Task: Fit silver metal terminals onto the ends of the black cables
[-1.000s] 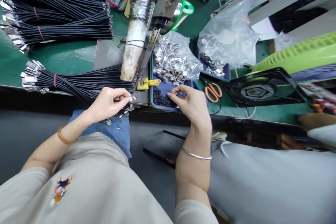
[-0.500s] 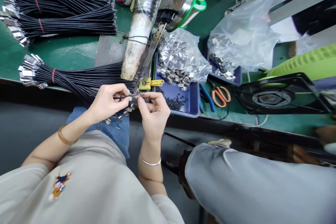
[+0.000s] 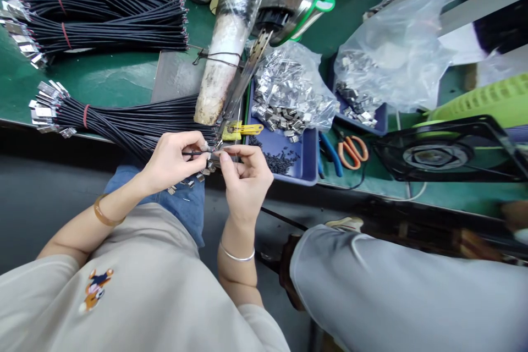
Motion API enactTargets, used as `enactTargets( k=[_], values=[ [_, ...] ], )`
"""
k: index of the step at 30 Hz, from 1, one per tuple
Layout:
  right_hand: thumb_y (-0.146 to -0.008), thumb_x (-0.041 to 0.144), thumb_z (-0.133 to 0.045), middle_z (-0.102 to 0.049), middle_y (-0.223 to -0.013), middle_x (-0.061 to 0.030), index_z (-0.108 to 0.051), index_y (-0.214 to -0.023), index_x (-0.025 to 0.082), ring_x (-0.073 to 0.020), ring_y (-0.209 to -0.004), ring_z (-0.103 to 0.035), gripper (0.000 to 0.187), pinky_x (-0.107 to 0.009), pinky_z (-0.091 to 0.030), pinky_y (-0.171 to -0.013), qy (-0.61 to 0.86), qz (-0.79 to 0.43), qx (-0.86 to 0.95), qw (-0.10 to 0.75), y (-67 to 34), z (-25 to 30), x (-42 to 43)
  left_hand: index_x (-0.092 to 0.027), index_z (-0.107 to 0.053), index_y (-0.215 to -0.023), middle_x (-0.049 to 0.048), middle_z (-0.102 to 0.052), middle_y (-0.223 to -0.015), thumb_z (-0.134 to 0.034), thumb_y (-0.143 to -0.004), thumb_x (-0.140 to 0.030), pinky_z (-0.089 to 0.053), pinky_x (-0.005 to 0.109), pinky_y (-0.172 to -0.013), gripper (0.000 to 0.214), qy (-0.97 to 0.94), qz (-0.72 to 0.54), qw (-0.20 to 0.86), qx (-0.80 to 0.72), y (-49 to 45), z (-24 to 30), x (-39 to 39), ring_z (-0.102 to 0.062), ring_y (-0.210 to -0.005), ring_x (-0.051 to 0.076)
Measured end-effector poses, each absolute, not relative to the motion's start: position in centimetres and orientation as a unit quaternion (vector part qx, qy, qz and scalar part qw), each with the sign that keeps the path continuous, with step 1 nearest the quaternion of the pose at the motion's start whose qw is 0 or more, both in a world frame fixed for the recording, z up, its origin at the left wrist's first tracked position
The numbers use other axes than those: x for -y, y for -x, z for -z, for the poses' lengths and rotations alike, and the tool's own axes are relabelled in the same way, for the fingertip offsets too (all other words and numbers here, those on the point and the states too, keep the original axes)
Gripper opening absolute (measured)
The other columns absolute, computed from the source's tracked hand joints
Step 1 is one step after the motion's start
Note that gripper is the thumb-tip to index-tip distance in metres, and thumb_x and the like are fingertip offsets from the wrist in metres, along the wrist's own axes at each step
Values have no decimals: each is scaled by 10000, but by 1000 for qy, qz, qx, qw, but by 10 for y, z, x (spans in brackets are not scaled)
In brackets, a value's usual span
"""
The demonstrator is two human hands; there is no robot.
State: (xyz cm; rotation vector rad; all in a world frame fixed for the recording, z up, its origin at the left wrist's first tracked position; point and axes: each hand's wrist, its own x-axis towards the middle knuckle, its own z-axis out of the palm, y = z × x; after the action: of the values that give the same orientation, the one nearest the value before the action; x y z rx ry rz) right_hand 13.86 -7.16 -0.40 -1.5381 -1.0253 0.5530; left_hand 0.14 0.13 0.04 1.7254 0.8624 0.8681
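Note:
My left hand (image 3: 173, 160) pinches the end of one thin black wire (image 3: 193, 153) drawn from a bundle of black wires (image 3: 136, 124) that lies across the green bench's front edge. My right hand (image 3: 245, 179) meets it fingertip to fingertip, closed on a small piece at the wire's tip, too small to name. Several wire ends with metal clips (image 3: 193, 179) hang below my left hand over my lap. A blue tray (image 3: 303, 168) just right of my hands holds tiny black sleeves (image 3: 280, 162) and a clear bag of metal terminals (image 3: 289, 96).
More black wire bundles (image 3: 103, 16) lie at the far left of the green bench (image 3: 103, 82). A wrapped tool column (image 3: 225, 49) rises behind my hands. Orange-handled scissors (image 3: 350, 149), a second bag of terminals (image 3: 383, 60) and a black fan (image 3: 441, 151) sit to the right.
My right hand left the blue tray and came left to meet my left hand at the wire's tip. My left hand stayed where it was.

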Motion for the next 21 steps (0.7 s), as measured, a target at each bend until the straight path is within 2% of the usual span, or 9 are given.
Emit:
enactTargets(
  k=[5,10,12,14,18,21],
  values=[
    [-823,248,-689,-648,-705,42,-656,-839,203,-67,-513,-521,58,-188,-428,-497,657,-234,443,563,-139,3,72,-143,-608,-683,-35,-582,-619,-608,-743,-160,-367,173,-521,62,-714,-361,489,-347,-2,0,-2,-472,-562,69],
    [-844,254,-675,-592,-634,77,-651,-837,202,-38,-417,-360,58,-186,-360,-444,666,-213,457,549,-138,3,73,-145,-600,-670,-50,-538,-593,-603,-747,-156,-348,174,-520,78,-719,-363,489,-335,0,0,-2,-426,-546,63],
    [-855,253,-669,-593,-627,81,-654,-842,202,-36,-406,-335,55,-189,-339,-432,673,-191,476,534,-137,3,73,-144,-609,-677,-48,-549,-604,-595,-749,-153,-346,177,-524,74,-725,-359,486,-330,1,1,-2,-424,-545,63],
    [-863,245,-670,-633,-653,68,-666,-842,203,-39,-412,-368,48,-194,-354,-442,673,-159,514,508,-137,2,74,-143,-627,-695,-40,-577,-628,-599,-757,-155,-345,183,-525,69,-736,-351,481,-323,2,1,-3,-430,-541,63],
    [-907,286,-657,-726,-739,18,-724,-863,211,-88,-540,-584,109,-217,-466,-546,657,-95,559,497,-140,0,75,-140,-670,-734,-26,-617,-654,-623,-805,-182,-346,189,-527,94,-752,-342,477,-300,7,-1,-7,-438,-535,64],
    [-930,365,-643,-725,-726,4,-757,-931,210,-107,-539,-591,192,-237,-459,-528,674,-78,509,530,-147,-1,75,-139,-697,-745,-19,-640,-639,-637,-830,-191,-354,191,-531,116,-756,-329,494,-277,12,-5,-10,-462,-537,70]
  ],
)
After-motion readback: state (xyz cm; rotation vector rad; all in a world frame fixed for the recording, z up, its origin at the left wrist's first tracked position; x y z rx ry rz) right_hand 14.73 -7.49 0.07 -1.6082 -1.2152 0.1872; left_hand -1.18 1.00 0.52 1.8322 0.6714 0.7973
